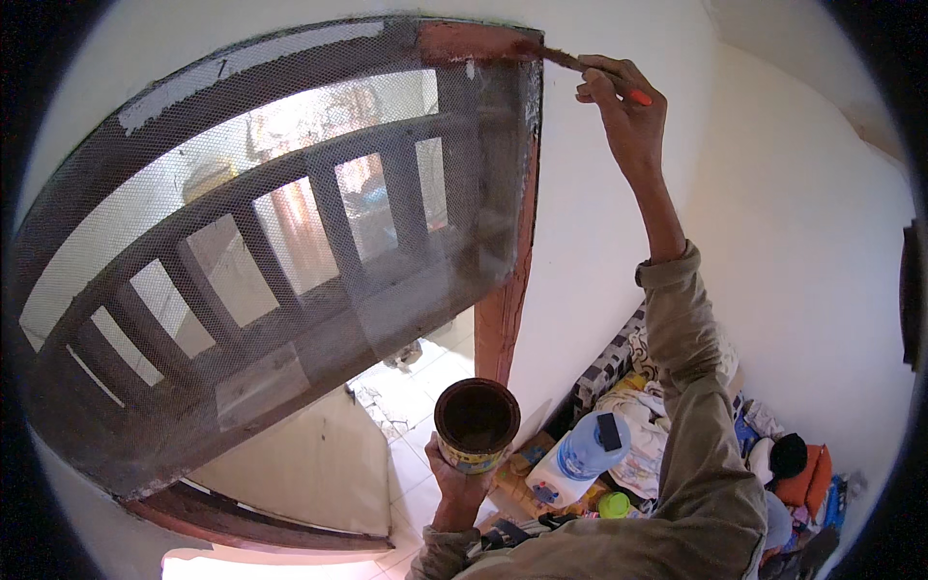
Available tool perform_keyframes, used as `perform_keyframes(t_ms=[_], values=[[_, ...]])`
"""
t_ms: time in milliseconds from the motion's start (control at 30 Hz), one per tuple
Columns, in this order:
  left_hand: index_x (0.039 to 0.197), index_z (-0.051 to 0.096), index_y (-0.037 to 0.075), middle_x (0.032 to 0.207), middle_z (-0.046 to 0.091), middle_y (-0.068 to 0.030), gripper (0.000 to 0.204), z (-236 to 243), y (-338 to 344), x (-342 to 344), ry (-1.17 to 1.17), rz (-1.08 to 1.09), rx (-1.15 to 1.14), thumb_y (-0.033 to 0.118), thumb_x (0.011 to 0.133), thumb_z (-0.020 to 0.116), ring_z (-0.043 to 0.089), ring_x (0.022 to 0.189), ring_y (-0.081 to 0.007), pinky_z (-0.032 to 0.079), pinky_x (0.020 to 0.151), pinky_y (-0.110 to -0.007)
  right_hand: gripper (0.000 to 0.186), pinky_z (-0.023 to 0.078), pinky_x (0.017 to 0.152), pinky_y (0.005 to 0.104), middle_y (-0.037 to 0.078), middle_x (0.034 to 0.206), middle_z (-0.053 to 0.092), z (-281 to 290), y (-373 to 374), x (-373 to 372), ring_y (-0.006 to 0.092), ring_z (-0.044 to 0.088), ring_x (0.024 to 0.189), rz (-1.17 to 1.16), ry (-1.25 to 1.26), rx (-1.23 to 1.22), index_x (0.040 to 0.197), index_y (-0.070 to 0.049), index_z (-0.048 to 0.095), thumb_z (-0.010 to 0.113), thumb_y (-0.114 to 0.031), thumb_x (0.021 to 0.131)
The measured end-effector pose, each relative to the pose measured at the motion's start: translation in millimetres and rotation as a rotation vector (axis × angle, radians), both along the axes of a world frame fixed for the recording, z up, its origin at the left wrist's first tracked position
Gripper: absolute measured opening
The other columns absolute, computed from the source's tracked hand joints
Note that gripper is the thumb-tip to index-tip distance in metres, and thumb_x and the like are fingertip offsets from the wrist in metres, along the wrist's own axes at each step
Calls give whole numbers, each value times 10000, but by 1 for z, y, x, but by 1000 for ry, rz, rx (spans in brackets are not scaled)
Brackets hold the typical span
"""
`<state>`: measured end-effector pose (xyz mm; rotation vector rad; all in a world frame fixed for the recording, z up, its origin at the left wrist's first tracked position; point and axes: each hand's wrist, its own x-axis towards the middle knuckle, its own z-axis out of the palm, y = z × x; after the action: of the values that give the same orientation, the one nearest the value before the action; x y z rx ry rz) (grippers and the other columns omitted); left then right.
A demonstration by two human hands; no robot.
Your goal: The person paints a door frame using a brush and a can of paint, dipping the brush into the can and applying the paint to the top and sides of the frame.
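My right hand [628, 106] is raised, fingers wrapped round a paintbrush [585, 68] with an orange tip on its handle. The dark bristles touch the top right corner of a wooden frame [464, 41], where a patch is reddish-brown; other parts are dark or flaked grey. Fine mesh [338, 126] covers the slatted opening. Low in the middle, my left hand [459, 483] grips an open paint can [476, 425] with dark contents. The frame's right post [503, 338] is reddish-brown.
Below is an open doorway onto white tiles [411, 396], with a pale door panel [290, 464] at lower left. At lower right, clothes [643, 411], a large blue water jug [580, 454], a green tub [615, 504] and orange cushions [797, 474] lie beside white walls [793, 271].
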<state>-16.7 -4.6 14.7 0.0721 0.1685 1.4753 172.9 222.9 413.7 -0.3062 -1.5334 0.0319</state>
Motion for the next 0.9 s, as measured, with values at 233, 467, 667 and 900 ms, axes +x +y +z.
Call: perform_keyframes(t_ms=[233,467,667,900], values=[[1440,517,185,1459,540,-129,662,-8,10,5,238,122,59,614,966,345,573,1279,-353,473,1047,-600,180,593,769,264,56,1027,714,-5,7,-6,126,701,865,10,-149,-1,1146,-29,715,635,-61,988],[1492,456,156,1482,512,-165,676,8,18,15,252,172,85,598,995,340,526,1350,-351,450,1110,-577,288,568,654,301,135,922,702,-43,-68,52,156,666,744,185,-217,-281,1159,60,642,643,-185,1007],[1464,499,122,1475,542,-122,625,21,17,21,-3,125,87,551,1030,366,530,1342,-310,432,1136,-512,195,512,545,273,121,813,686,-83,-122,23,164,657,660,530,-763,-363,998,23,689,688,-169,964],[1465,501,120,1505,516,-111,630,26,15,35,37,103,195,557,1034,359,497,1379,-287,407,1158,-511,149,544,666,360,69,901,750,-131,-115,-14,222,701,703,317,-1322,-407,970,-85,743,767,-206,885]])
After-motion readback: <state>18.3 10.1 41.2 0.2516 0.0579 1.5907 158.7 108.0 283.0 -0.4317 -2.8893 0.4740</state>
